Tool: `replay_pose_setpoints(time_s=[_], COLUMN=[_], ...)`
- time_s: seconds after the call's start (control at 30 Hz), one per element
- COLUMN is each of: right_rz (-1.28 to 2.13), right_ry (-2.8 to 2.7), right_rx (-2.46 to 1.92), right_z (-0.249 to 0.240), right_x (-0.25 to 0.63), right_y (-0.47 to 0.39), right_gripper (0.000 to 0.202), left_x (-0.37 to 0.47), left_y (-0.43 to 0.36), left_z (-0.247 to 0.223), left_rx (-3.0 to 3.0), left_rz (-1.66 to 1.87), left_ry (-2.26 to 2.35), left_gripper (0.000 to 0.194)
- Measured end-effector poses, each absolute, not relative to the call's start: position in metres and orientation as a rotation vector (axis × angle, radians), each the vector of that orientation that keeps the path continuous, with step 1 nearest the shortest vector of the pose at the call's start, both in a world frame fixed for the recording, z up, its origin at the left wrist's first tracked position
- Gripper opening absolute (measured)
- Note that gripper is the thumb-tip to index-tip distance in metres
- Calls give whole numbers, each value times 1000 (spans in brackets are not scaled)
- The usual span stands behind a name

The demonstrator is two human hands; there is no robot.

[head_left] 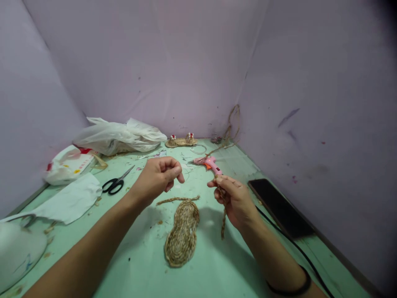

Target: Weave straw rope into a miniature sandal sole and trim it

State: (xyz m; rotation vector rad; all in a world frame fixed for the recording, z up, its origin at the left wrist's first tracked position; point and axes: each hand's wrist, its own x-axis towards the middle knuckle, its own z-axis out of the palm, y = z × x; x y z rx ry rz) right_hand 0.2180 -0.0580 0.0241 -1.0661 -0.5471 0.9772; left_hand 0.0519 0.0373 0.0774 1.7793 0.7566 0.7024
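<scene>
My right hand is closed around a short braided straw cord, whose lower end hangs below the fingers. My left hand hovers over the table with its fingers curled; whatever it may hold is hidden. Between and below the hands lies a sole-shaped coiled straw piece, flat on the green surface. Just above its top end rests another short braided cord, running crosswise. A pink glue gun lies beyond my right hand, its nozzle pointing left.
Black-handled scissors and a white sheet lie left. White plastic bags sit at the back. A small decorated straw sole rests by the wall. A dark phone and black cable are at right.
</scene>
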Motion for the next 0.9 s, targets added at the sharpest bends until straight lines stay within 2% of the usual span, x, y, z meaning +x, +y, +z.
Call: replay_pose_setpoints(time_s=[0.1,0.33,0.5,0.7,0.9], right_rz=[1037,1318,1391,1350,1322], right_ry=[-545,-704,-661,-611,-598], right_rx=[-1052,-979,-898,-840,-873], right_z=[27,28,30,37,35], right_x=[214,192,199,209,205], right_y=[-59,-67,-72,-72,-69], right_gripper=[14,11,8,7,8], left_x=[50,69,65,41,17], left_y=[32,20,24,36,43], left_z=[86,71,73,93,105], left_rx=[1737,2049,2093,2019,2125], left_rz=[752,448,529,657,419], left_ry=[750,896,1010,1088,1068], left_gripper=[13,13,15,14,12])
